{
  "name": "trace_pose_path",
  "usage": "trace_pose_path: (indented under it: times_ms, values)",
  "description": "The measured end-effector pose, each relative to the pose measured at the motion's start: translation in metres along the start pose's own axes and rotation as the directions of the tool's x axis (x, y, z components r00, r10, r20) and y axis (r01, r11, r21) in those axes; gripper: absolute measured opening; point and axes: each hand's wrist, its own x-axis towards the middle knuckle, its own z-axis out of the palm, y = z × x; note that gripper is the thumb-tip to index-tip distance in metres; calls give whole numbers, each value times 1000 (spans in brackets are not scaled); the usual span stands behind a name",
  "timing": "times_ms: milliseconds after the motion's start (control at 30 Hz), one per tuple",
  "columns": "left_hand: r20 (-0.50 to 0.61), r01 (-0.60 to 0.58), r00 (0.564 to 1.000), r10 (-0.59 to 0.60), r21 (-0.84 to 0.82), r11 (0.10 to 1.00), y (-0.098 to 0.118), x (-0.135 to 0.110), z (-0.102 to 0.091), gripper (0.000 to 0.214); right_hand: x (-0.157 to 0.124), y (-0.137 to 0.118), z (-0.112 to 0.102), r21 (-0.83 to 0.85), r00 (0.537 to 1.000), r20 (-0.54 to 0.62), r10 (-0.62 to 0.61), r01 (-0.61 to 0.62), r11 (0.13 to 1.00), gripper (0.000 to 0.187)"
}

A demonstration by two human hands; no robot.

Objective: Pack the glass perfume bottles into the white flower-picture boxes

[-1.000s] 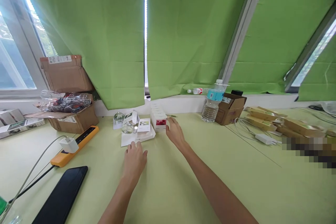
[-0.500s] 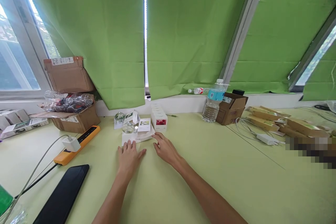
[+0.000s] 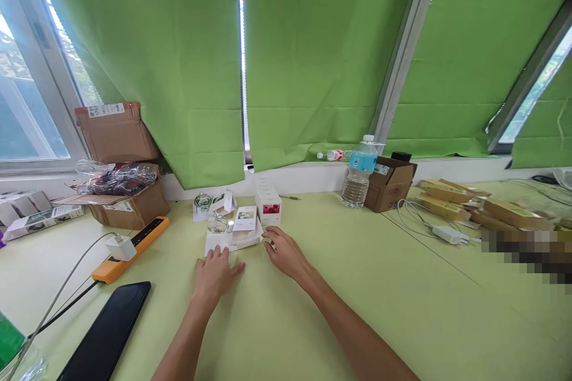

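Observation:
My left hand (image 3: 216, 277) lies palm down with its fingers apart, the fingertips at the front edge of a flat white card (image 3: 215, 244). My right hand (image 3: 286, 253) is loosely curled with fingers apart, its fingertips beside the right corner of an opened white paper box (image 3: 246, 239). A small white card box with a plant picture (image 3: 245, 218) leans on that paper box. Round clear glass-like pieces (image 3: 217, 224) sit left of it, with another folded white box (image 3: 223, 202) behind. A row of white boxes with a red picture (image 3: 270, 211) stands behind my right hand.
On the left are an orange power strip (image 3: 142, 242) with a plugged charger, a black phone (image 3: 106, 330) and cardboard boxes (image 3: 134, 208). A large water bottle (image 3: 357, 181), a brown carton (image 3: 389, 186), a white adapter (image 3: 450, 234) and flat cardboard packages (image 3: 513, 214) are on the right.
My right hand has shifted slightly right, its fingertips drawing off the paper box's corner. My left hand has slid slightly toward me. The small picture box leans farther back.

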Motion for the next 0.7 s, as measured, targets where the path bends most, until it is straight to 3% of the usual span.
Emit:
trace_pose_path:
  times_ms: [533,700]
  values:
    - [45,-116,992,117,-30,993,13,-48,-24,45,-2,-14,-16,-23,993,-108,-50,48,999,29]
    - [52,-148,987,154,-105,983,4,-48,-33,40,-4,-18,-11,-25,989,-112,-97,95,995,27]
